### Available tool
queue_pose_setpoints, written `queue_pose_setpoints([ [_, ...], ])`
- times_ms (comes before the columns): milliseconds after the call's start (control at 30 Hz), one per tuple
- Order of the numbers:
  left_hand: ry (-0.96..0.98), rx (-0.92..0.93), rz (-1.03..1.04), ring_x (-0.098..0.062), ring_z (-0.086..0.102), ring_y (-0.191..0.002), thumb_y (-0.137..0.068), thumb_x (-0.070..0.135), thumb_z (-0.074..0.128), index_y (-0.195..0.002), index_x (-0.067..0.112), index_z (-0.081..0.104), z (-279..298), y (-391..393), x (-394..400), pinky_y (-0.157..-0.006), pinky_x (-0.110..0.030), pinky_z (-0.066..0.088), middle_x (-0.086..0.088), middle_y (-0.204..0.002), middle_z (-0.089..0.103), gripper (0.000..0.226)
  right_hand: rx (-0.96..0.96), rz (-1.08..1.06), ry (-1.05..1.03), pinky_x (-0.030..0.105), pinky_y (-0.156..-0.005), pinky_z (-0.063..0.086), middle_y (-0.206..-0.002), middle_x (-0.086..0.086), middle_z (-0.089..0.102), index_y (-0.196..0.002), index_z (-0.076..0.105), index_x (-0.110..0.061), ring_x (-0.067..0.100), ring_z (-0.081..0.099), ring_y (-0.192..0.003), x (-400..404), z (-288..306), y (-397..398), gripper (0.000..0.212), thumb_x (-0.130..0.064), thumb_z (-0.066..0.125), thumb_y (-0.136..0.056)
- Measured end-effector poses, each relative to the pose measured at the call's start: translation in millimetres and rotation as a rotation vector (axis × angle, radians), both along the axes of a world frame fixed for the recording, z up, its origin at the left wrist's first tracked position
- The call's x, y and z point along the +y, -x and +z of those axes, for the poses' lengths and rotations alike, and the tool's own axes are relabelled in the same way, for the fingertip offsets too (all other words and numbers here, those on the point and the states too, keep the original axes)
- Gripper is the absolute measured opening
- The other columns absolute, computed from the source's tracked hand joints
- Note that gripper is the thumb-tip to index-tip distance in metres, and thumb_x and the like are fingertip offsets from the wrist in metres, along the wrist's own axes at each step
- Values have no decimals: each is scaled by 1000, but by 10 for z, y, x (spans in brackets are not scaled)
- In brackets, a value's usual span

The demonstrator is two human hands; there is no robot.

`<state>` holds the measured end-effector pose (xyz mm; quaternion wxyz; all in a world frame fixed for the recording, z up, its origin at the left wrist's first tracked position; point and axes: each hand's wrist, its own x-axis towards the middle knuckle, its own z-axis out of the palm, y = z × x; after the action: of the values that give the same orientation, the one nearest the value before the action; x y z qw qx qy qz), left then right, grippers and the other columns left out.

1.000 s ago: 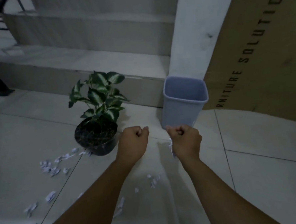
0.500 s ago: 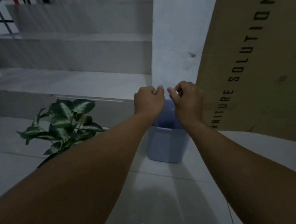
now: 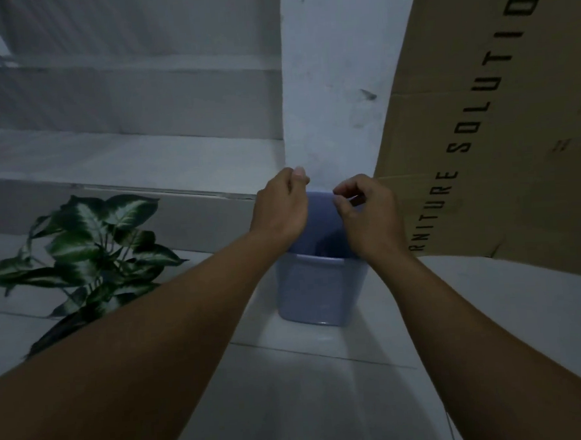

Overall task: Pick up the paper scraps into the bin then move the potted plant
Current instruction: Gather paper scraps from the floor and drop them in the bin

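Observation:
A light blue plastic bin (image 3: 320,286) stands on the tiled floor against a white pillar. My left hand (image 3: 278,207) and my right hand (image 3: 367,215) hover side by side right over its open top. The left is a fist with the thumb pressed on the fingers. The right has its fingers curled more loosely, with small gaps. Any paper scraps inside the hands are hidden. The potted plant (image 3: 89,239), with green and white leaves in a dark pot (image 3: 58,331), sits on the floor left of the bin, partly behind my left forearm.
A big brown cardboard sheet (image 3: 497,122) with black lettering leans at the right, just behind the bin. The white pillar (image 3: 331,81) rises behind the bin. Pale steps (image 3: 125,155) run along the back left. No loose scraps on the floor are in view.
Both fists rose from low over the scattered scraps to above the bin's mouth. My view swung up, so the floor scraps left the frame. The right fingers have loosened slightly.

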<state>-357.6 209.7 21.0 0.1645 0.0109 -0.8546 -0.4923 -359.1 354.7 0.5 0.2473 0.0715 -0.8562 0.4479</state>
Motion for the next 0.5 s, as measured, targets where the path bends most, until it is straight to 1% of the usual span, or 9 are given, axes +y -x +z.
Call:
queue_pose_setpoints([
  [67,-8,42,-13,-22,66,-94,-106,39,38,-108,15,67,22,-163,-105,-90,-42,54,-4,-103,72,38,4,-16,30,20,-70,51,-92,0,69,-88,68,-20,12,64,-84,-26,36,-130,11,-9,68,-91],
  [100,-4,62,-7,-18,66,-90,-105,39,42,-105,16,67,33,-266,-157,-86,-40,55,-2,-99,72,34,3,-24,55,16,-69,50,-91,-1,69,-88,68,-20,12,64,-84,-46,48,-209,12,-8,68,-90],
  [167,9,96,11,-6,64,-84,-103,39,49,-100,22,66,33,-521,-276,-77,-29,53,7,-92,69,25,-18,-22,119,6,-65,45,-90,-2,69,-89,68,-19,9,64,-81,-113,70,-415,12,-7,67,-91],
  [200,9,109,14,-2,63,-83,-102,38,51,-99,24,67,23,-657,-330,-74,-25,51,11,-91,69,21,-35,-7,144,2,-64,43,-89,-4,68,-89,69,-18,6,63,-80,-148,78,-526,12,-6,67,-91],
  [267,-5,125,10,1,64,-85,-100,36,55,-99,24,69,-2,-1000,-454,-73,-17,49,13,-91,70,18,-59,43,172,0,-66,43,-88,-9,67,-92,69,-18,1,62,-81,-228,92,-811,12,-5,68,-91],
  [333,-2,139,2,8,64,-86,-98,33,59,-97,23,70,-41,-1357,-582,-69,-5,44,17,-91,70,14,-56,70,179,2,-69,45,-89,-12,68,-94,71,-17,-1,63,-82,-299,94,-1137,12,-6,70,-90],
  [367,5,140,-8,10,64,-86,-98,31,61,-97,23,71,-70,-1489,-631,-67,-3,43,18,-91,70,13,-53,79,171,2,-69,45,-89,-13,68,-95,72,-15,-2,63,-82,-311,76,-1268,11,-6,71,-90],
  [400,9,137,-17,10,64,-86,-97,30,62,-98,23,71,-101,-1645,-706,-67,-4,45,19,-91,70,12,-58,94,156,3,-69,45,-88,-14,68,-96,73,-15,-4,63,-80,-337,44,-1424,10,-6,71,-90],
  [500,-2,119,-6,2,67,-87,-95,27,64,-99,20,74,-260,-2026,-916,-70,-15,53,14,-93,73,13,-136,141,83,5,-65,45,-89,-18,68,-95,73,-19,-7,62,-79,-378,-156,-1854,12,-8,70,-89],
])
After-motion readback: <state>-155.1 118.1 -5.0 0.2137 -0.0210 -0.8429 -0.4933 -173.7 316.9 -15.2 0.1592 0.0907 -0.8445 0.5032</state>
